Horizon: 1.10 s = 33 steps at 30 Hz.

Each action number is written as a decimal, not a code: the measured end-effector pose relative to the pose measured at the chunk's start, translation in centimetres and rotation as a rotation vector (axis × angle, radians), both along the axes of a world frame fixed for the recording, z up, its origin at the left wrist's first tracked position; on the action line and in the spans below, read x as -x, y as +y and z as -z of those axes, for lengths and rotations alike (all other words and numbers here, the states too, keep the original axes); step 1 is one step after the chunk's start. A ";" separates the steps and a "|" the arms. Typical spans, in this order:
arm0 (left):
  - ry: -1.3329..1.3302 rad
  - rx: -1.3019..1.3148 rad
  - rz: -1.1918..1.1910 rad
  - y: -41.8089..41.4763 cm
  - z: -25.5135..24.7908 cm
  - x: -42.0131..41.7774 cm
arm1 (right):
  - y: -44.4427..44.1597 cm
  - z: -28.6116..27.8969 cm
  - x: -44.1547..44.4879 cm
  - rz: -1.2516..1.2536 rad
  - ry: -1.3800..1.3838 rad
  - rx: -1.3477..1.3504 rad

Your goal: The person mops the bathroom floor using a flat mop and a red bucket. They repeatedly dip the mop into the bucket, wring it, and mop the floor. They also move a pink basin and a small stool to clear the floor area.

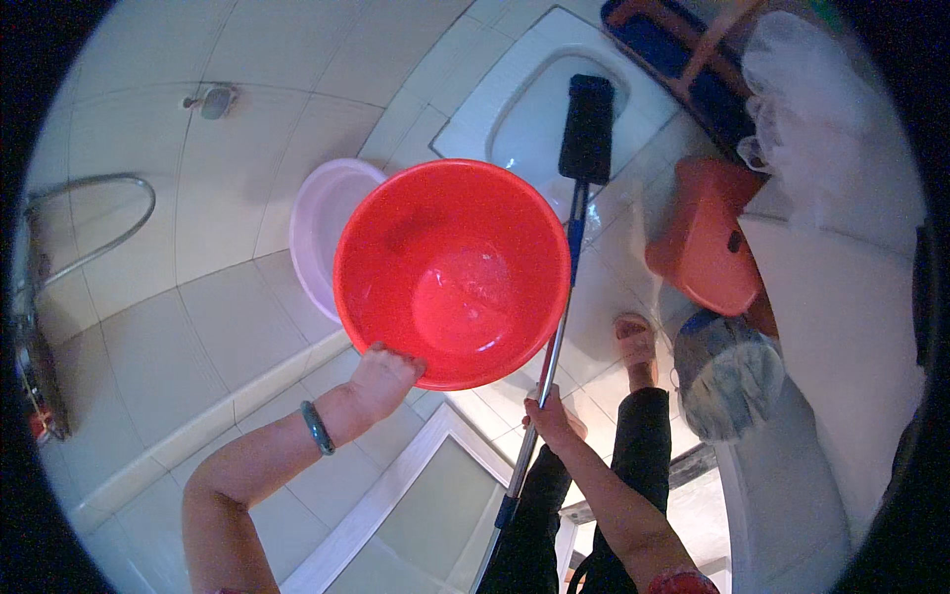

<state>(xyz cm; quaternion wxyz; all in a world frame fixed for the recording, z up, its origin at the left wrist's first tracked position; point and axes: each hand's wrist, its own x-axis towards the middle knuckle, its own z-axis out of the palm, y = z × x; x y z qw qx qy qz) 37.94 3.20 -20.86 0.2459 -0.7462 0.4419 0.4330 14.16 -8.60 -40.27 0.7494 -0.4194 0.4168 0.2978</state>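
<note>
My left hand (387, 377) grips the near rim of a large red plastic basin (453, 223). The basin is tilted so that its inside faces me, with a little water shining on its bottom. In my right hand (549, 417) is the metal pole of a flat mop (551, 356). The dark mop head (586, 130) hangs over a white squat toilet (512, 111) set in the tiled floor. Behind the red basin, partly hidden by it, a pale lilac basin (315, 230) leans close to the wall.
An orange plastic stool or tub (705, 245) stands at the right, near a bucket-like container (731, 379). White mesh or plastic bags (801, 96) hang at upper right beside a dark rack (660, 44). A framed glass door (438, 505) is below, a shower hose (141, 223) at left.
</note>
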 end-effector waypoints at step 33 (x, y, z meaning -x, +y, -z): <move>0.597 -0.299 -0.409 -8.8 2.9 -8.0 | -1.8 -2.3 -0.7 0.022 0.016 -0.081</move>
